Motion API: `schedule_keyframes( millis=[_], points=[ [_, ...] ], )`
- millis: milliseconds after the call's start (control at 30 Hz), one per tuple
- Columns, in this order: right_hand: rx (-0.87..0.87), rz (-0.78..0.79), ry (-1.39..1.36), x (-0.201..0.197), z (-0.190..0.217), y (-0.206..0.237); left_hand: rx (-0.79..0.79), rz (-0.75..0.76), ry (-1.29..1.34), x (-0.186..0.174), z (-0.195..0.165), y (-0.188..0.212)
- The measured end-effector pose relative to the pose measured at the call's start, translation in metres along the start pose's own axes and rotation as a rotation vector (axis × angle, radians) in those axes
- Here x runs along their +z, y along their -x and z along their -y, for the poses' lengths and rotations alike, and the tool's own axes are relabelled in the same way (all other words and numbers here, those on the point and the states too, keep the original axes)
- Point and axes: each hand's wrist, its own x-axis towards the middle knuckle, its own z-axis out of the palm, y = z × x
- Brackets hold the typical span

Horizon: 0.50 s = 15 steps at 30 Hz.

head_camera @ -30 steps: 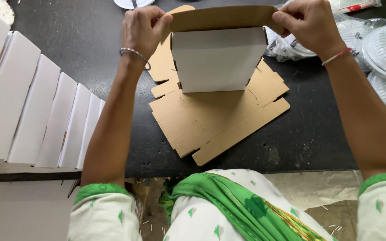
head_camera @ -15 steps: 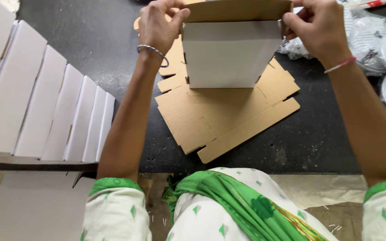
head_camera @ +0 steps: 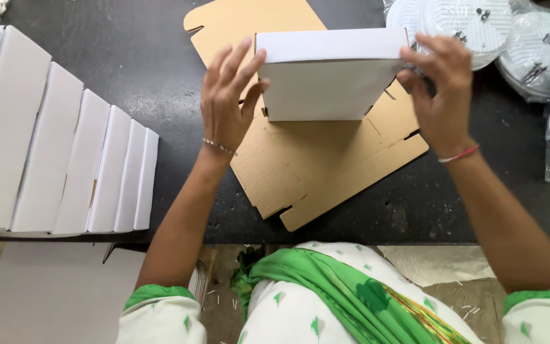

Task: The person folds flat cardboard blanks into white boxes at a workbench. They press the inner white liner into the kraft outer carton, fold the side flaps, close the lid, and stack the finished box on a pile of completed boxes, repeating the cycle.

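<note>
A folded white cardboard box point(head_camera: 332, 79) stands on a stack of flat brown cardboard blanks point(head_camera: 326, 159) on the black table point(head_camera: 128, 64). Its lid is closed. My left hand point(head_camera: 227, 99) presses against the box's left side with the fingers spread. On the box's right side, my right hand point(head_camera: 440, 89) grips the top corner with thumb and fingers.
A row of finished white boxes point(head_camera: 58, 153) stands on edge at the left. Round white fittings in clear plastic bags point(head_camera: 523, 44) lie at the top right. More white boxes point(head_camera: 46, 293) sit below the table's front edge, by my green and white clothing point(head_camera: 326, 299).
The brown lid flap that both hands held up has been folded down, so the box now shows a closed white top. The view has moved closer.
</note>
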Motion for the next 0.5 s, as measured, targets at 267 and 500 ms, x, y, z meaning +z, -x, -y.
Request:
schedule_keyframes(
  millis=[267,500],
  points=[
    [0.096,0.103,-0.126,-0.012,-0.004,0.008,-0.046,0.159,0.066,0.0,0.006,0.022],
    [0.19,-0.031,-0.259,0.037,0.022,0.04,-0.1,0.143,0.037,0.015,0.01,0.032]
  ],
)
